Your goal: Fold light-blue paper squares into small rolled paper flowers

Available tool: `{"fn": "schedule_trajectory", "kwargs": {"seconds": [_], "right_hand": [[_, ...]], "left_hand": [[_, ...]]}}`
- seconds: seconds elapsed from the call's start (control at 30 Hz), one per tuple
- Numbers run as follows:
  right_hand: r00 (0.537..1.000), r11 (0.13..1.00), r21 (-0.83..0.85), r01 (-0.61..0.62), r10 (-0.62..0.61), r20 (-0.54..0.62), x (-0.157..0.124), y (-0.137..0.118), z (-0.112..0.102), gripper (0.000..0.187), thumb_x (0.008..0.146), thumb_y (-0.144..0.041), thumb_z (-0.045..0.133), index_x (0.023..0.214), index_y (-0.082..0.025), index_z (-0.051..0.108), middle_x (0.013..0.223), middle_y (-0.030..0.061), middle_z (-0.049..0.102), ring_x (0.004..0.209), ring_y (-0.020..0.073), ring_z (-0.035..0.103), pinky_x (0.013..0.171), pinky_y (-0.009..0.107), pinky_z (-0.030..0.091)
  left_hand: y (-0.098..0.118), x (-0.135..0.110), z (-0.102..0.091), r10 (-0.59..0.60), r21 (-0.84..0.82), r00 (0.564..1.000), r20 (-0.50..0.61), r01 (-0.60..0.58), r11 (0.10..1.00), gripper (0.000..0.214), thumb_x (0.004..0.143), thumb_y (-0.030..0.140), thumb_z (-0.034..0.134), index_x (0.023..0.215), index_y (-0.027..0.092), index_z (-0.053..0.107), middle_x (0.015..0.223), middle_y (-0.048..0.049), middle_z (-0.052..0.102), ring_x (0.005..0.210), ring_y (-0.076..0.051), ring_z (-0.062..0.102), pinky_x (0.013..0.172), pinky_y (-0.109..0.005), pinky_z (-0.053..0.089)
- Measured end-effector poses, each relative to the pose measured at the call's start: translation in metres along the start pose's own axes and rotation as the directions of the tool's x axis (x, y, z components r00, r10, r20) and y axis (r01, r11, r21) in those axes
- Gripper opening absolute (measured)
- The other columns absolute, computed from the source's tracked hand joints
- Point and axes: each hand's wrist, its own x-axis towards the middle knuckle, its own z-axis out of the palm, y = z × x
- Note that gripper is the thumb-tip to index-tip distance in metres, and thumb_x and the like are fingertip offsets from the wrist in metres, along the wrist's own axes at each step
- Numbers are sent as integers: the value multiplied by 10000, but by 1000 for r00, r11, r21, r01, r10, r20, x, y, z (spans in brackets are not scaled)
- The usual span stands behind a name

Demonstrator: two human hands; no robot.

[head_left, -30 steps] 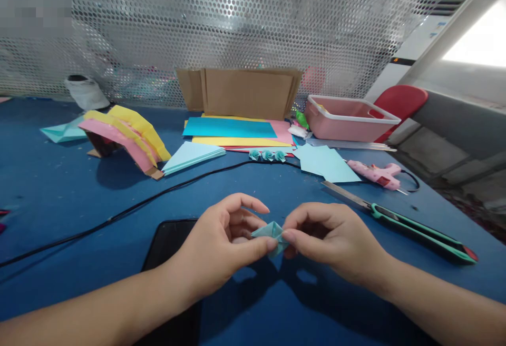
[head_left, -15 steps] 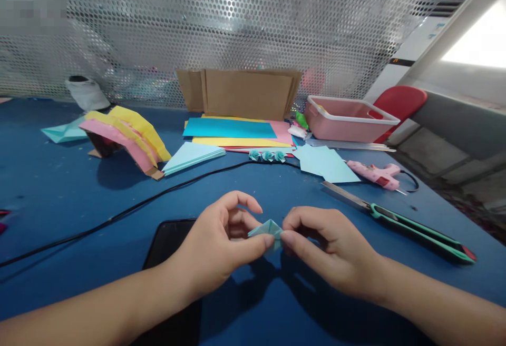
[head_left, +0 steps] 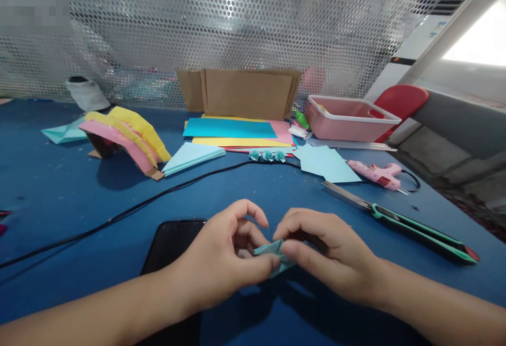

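A small folded piece of light-blue paper (head_left: 273, 255) is pinched between both my hands just above the blue table (head_left: 71, 193). My left hand (head_left: 221, 254) grips its left side with thumb and curled fingers. My right hand (head_left: 324, 251) pinches its right side, fingers bent over the top. A black phone (head_left: 169, 240) lies under my left wrist. Three tiny teal paper roses (head_left: 268, 155) sit in a row farther back on the table.
Long scissors (head_left: 399, 222) with green-black handles lie to the right. A pink glue gun (head_left: 375, 174), a pink tub (head_left: 348, 118), stacked coloured sheets (head_left: 233, 131), cardboard (head_left: 245, 93), a pink-yellow paper arch (head_left: 126, 135) and a black cable (head_left: 118, 214) surround them. Perforated metal mesh (head_left: 237, 19) stands behind.
Both hands have dropped slightly toward me and closed in on each other, with the folded paper pressed flatter between the fingers.
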Motion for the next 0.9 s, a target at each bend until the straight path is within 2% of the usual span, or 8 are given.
{"fn": "schedule_trajectory", "kwargs": {"seconds": [0.07,0.17,0.3,0.4,0.57,0.73,0.83,0.9], "right_hand": [[1000,999,-37,1,-3,-31,0,-2,1,65,843,-156,618,801,-183,658,701,5,673,609,98,619,572,171,493],[994,990,-132,53,-66,-92,-2,-4,1,100,823,-103,639,778,-190,662,667,-14,682,607,84,635,580,148,496],[964,963,-187,196,-224,-140,-4,-4,1,160,817,-44,624,888,-177,679,727,18,696,665,99,661,641,158,538],[947,941,-219,257,-291,-139,-6,-5,0,231,846,-31,586,979,-183,697,786,50,700,696,115,672,651,180,558],[946,931,-234,280,-309,-95,-5,-6,-2,267,880,-55,547,1042,-200,702,823,63,709,695,114,685,641,178,571],[948,939,-205,278,-303,-102,-3,-6,-2,287,841,-63,591,1078,-188,694,921,94,740,799,150,722,719,211,594],[948,942,-174,287,-305,-86,-2,-7,-4,325,806,-16,552,1061,-150,703,940,114,737,823,156,721,739,221,593],[956,953,-124,276,-285,-67,-2,-8,-5,337,800,-11,516,1040,-151,707,943,109,736,830,158,718,735,230,591]], "left_hand": [[-1,0,0,11,-7,1000,-8,-11,1000,341,695,150,742,873,201,456,624,89,583,493,-39,489,486,-159,364],[-1,0,1,29,0,1000,10,-29,1000,307,729,164,721,906,198,473,662,76,587,522,-47,511,506,-168,381],[3,0,2,59,-12,998,13,-59,998,278,757,203,707,947,191,503,677,62,579,570,-61,511,536,-178,395],[5,1,1,44,-44,999,2,-44,998,304,716,194,740,918,188,514,651,64,573,565,-64,505,535,-177,383],[4,3,-1,29,-96,1000,-1,-29,995,325,697,234,766,896,191,512,627,65,567,559,-71,506,555,-193,385],[3,3,-4,72,-147,997,-9,-73,987,342,724,261,750,957,182,512,709,38,592,662,-90,547,625,-207,424],[2,1,-3,119,-190,993,-1,-117,975,344,739,261,739,988,183,515,748,38,592,673,-80,540,636,-200,438],[1,1,-2,120,-159,993,10,-116,980,333,754,252,733,987,194,502,730,49,581,647,-74,534,603,-185,427]]}}
